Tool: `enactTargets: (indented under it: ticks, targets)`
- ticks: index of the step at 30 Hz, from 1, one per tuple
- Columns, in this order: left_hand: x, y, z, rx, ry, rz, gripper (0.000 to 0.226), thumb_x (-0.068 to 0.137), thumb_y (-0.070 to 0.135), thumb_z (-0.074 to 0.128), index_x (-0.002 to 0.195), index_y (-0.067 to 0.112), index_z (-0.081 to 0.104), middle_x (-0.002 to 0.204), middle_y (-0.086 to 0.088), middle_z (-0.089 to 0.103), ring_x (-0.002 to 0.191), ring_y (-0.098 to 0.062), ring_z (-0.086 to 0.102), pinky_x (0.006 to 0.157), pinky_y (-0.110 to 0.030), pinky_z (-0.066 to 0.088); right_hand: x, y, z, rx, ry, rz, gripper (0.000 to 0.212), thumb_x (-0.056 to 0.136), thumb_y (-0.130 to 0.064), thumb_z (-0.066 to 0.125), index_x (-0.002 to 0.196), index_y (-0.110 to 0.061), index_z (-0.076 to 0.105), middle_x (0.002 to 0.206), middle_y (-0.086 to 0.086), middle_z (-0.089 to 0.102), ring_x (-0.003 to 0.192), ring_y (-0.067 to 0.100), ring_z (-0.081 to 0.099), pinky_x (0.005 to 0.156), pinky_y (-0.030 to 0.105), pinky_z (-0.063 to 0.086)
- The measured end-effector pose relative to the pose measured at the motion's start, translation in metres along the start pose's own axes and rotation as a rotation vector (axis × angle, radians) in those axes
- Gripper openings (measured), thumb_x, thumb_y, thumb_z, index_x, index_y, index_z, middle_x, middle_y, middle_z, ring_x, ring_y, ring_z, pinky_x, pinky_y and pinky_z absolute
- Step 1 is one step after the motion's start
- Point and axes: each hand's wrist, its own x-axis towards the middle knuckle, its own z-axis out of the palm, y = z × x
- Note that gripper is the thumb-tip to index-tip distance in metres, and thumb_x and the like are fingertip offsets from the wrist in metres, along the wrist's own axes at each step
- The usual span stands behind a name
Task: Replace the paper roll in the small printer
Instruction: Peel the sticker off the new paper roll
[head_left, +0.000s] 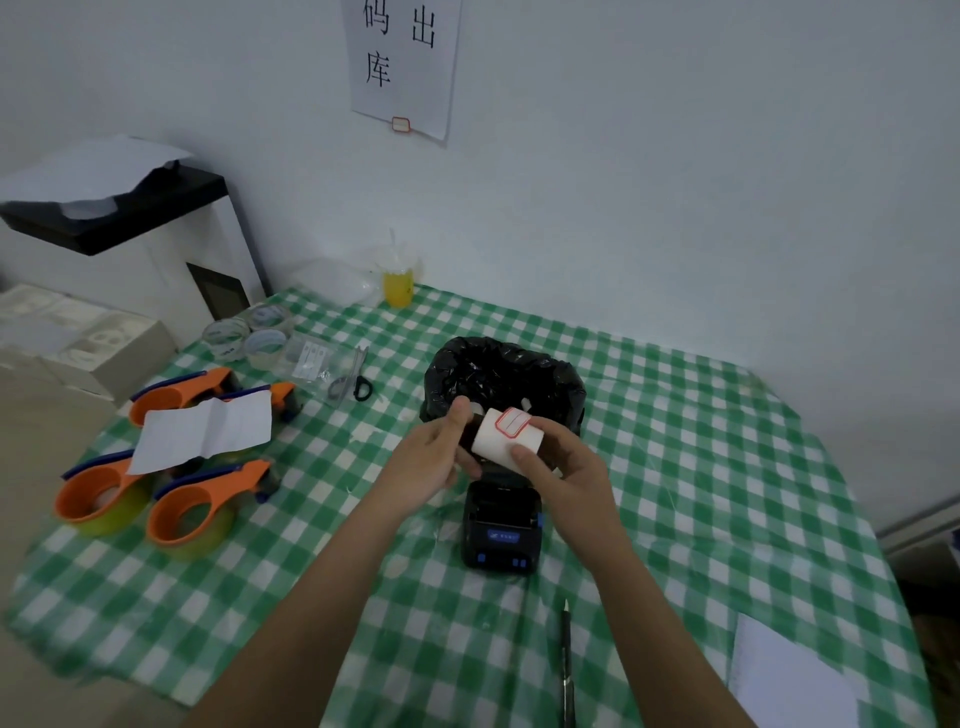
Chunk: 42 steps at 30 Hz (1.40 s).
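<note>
1. Both hands, left (431, 457) and right (563, 467), grip a white label roll (506, 436) at frame centre.
2. Just below it sits the small black printer (501, 530), lid open, on the green checked tablecloth (675, 467).

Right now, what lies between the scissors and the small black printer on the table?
In the head view, only bare checked tablecloth lies on the table between the scissors and the small printer; the left hand hovers above that stretch.
</note>
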Motion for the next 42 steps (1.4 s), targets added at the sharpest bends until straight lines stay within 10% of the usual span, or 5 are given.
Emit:
enactTargets:
  ticks: [7,16,42]
  targets:
    - [-0.001,0.001,-0.002,0.057,0.047,0.325,0.028,0.088,0.029,0.058,0.115,0.024,0.064,0.116,0.006,0.058,0.109,-0.005,0.055,0.091,-0.023,0.049,0.002,-0.006,-0.01,0.023,-0.045,-0.017,0.026,0.085,-0.012,0.064,0.11,-0.019,0.064,0.102,0.005,0.07,0.092,0.014,0.067,0.074,0.021,0.056]
    - [-0.002,0.012,0.0,0.085,0.099,0.395,0.024,0.084,0.015,0.064,0.075,0.036,0.06,0.091,0.01,0.06,0.089,-0.003,0.057,0.082,-0.016,0.046,-0.002,-0.005,-0.007,-0.035,-0.073,-0.053,0.027,0.081,-0.013,0.069,0.107,-0.017,0.064,0.097,0.005,0.07,0.085,0.012,0.066,0.077,0.031,0.058]
    - [-0.006,0.014,0.007,-0.013,0.186,0.416,0.029,0.086,0.01,0.061,0.074,0.037,0.058,0.088,0.012,0.063,0.083,0.005,0.058,0.078,-0.008,0.047,-0.002,-0.008,-0.001,0.062,-0.058,-0.002,0.018,0.085,-0.013,0.064,0.102,-0.016,0.068,0.097,0.009,0.071,0.087,0.012,0.066,0.079,0.029,0.057]
